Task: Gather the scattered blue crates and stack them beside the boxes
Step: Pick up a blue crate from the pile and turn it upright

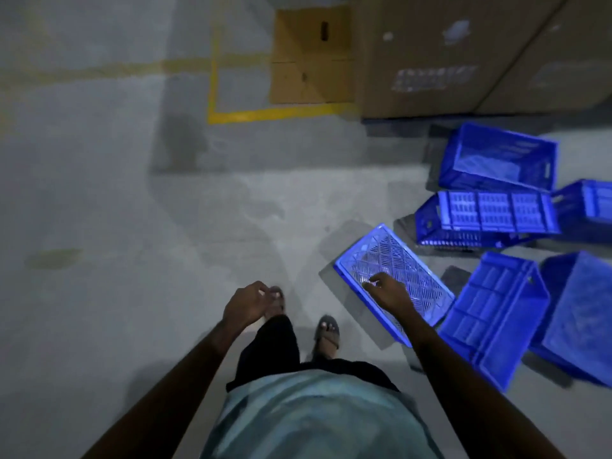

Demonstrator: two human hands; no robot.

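Several blue plastic crates lie scattered on the grey floor at the right. The nearest crate point(397, 260) lies upside down, its mesh bottom facing up. My right hand point(385, 288) hovers over its near edge with fingers spread, and whether it touches is unclear. My left hand point(248, 301) hangs loosely curled above the floor with nothing in it. Other crates: one lying on its side point(500, 160), one tipped point(486, 213), and two more point(493, 316) point(579, 313) at the right edge. Large cardboard boxes point(430, 54) stand at the top right.
A smaller yellow-brown carton point(308, 54) stands left of the big boxes. Yellow floor lines point(275, 112) mark a bay around it. My feet in sandals point(328, 331) stand just left of the nearest crate. Bare concrete floor point(116, 210) spreads to the left.
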